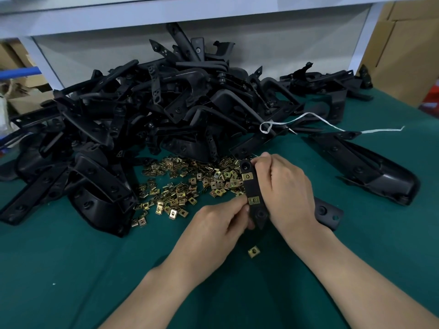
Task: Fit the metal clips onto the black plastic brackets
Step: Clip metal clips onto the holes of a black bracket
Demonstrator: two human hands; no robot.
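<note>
bracket (253, 193) in work, above green mat (71, 257)
right hand (285, 188) gripping bracket; left hand (213, 231) pinching clip (253, 200) onto its edge; risking a skewed clip springing off if pushed crooked.

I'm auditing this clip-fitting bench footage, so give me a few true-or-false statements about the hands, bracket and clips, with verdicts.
1. The left hand and the right hand both grip the held bracket. True.
2. The held bracket carries no clips. False: two fitted clips sit on it.
3. A lone clip lies on the cloth apart from the clip heap, nearer the person. True.
4. The cloth is red. False: it is green.
</note>
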